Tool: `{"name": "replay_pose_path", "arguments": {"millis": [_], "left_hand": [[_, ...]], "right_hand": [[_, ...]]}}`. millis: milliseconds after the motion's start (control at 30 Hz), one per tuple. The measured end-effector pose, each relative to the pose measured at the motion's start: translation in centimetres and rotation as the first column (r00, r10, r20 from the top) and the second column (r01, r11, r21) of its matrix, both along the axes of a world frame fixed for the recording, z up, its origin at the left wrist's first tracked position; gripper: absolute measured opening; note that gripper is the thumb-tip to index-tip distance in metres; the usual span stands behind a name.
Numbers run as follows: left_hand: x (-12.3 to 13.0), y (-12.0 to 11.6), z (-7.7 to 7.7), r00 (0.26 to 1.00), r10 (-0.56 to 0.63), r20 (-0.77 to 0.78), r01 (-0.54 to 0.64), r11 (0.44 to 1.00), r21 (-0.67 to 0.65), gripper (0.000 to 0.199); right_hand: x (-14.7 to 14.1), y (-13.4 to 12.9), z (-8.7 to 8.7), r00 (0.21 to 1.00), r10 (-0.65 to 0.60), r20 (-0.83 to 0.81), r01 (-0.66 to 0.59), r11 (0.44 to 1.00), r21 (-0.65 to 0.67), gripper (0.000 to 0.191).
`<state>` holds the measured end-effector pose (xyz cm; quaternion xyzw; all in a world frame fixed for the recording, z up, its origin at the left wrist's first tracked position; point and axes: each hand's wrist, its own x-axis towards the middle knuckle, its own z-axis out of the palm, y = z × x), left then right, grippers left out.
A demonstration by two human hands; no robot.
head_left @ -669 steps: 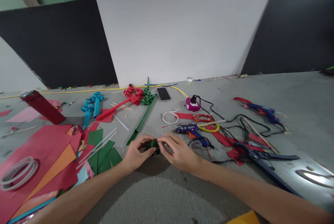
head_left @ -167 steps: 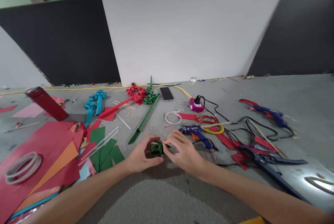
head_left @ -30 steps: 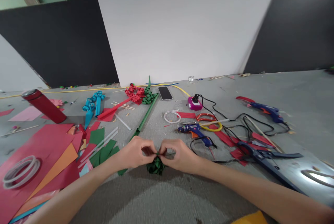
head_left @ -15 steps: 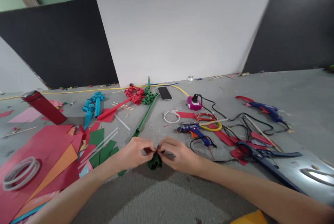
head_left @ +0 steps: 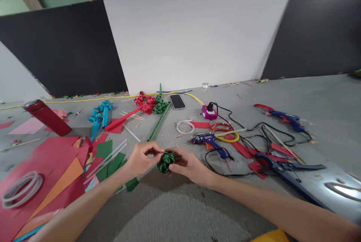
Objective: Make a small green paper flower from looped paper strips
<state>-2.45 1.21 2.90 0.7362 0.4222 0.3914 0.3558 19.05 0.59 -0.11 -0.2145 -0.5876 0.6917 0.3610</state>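
Observation:
Between my hands is a green paper flower (head_left: pixel 166 162), its folded petals facing up toward me. My right hand (head_left: pixel 187 165) wraps its fingers round the flower's right side, with the thumb on the front. My left hand (head_left: pixel 145 158) pinches the flower's upper left edge between thumb and fingertips. Just beyond, a long green paper stem (head_left: pixel 158 123) lies on the floor. Green paper pieces (head_left: pixel 114 165) lie left of my left hand. A blue glue gun (head_left: pixel 210 142) rests to the right of my right hand.
Red sheets (head_left: pixel 50 159) and a red thermos (head_left: pixel 46 117) lie at left. Blue (head_left: pixel 100 114) and red paper flowers (head_left: pixel 145 102) are farther back, near a phone (head_left: pixel 177 102). Scissors (head_left: pixel 228 135), a purple power socket (head_left: pixel 209 111), cables, a second glue gun (head_left: pixel 289 119) and a cutter (head_left: pixel 293 182) occupy the right.
The green flower has risen slightly and turned to show its petals. My right hand has shifted from a pinch at the top to a hold round its side; the left still pinches its edge.

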Motion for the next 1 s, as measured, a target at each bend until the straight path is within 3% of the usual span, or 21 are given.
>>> {"name": "replay_pose_path", "arguments": {"millis": [133, 367, 667, 767, 900, 1000], "left_hand": [[0.2, -0.5, 0.2, 0.996, 0.030, -0.082, -0.023, 0.997, 0.080, 0.011], [0.7, -1.4, 1.1, 0.983, 0.079, -0.164, -0.049, 0.982, 0.183, 0.008], [0.7, -1.7, 1.7, 0.973, -0.045, -0.228, 0.116, 0.944, 0.309, 0.013], [0.8, -1.9, 2.1, 0.971, -0.070, -0.227, 0.131, 0.955, 0.267, 0.014], [1.2, -1.8, 2.6, 0.987, -0.033, -0.157, 0.048, 0.995, 0.092, 0.016], [1.4, -1.6, 2.6, 0.992, -0.064, -0.107, 0.062, 0.998, -0.018, 0.017]], "right_hand": [[-0.1, -0.1, 0.0, 0.997, -0.013, -0.071, 0.011, 0.999, -0.031, 0.042], [-0.2, -0.3, -0.4, 0.992, -0.119, -0.032, 0.118, 0.993, -0.031, 0.037], [-0.1, -0.1, -0.2, 0.986, -0.165, 0.030, 0.165, 0.986, 0.003, 0.034], [-0.1, -0.1, -0.2, 0.985, -0.167, 0.037, 0.167, 0.986, 0.012, 0.034], [0.0, -0.1, -0.6, 0.985, -0.169, 0.037, 0.167, 0.985, 0.040, 0.036], [0.1, 0.0, -1.1, 0.979, -0.198, 0.058, 0.193, 0.978, 0.082, 0.040]]}}
